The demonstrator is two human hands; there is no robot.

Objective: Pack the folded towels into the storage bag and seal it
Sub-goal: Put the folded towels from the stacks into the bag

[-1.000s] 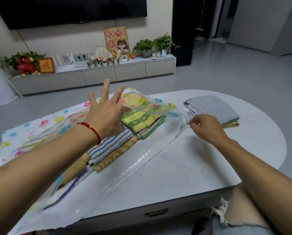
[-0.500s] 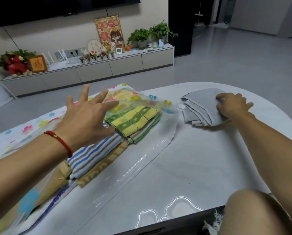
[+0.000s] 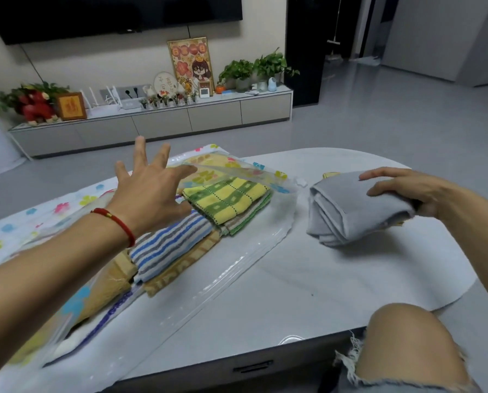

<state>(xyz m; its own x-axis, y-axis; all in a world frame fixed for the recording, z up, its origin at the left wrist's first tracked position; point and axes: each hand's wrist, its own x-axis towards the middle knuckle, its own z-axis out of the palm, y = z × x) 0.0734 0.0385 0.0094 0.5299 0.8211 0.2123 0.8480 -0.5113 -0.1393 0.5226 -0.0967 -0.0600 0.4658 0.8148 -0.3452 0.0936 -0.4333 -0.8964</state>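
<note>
- Left hand (image 3: pixel 149 191), centre-left of frame, fingers spread wide, lifts the clear top flap of the storage bag (image 3: pixel 254 231).
- Right hand (image 3: pixel 415 191) grips the folded grey towel (image 3: pixel 347 211), right of frame.
- Coloured towels (image 3: pixel 225 199) lie inside the bag.

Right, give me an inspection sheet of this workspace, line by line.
Surface: white table with a rounded far edge.
Job's things: clear flower-print storage bag, mouth open toward the right; inside lie the green-and-yellow checked towel, the blue striped towel and more folded towels beneath. Folded grey towel outside the bag.
Clutter: a yellowish cloth edge behind the grey towel.
Hands: left hand fingers spread, lifting the bag's top layer; right hand grips the grey towel.
Cables: one runs down the wall below the television.
Surroundings: low cabinet with plants, frames and ornaments; grey floor.
</note>
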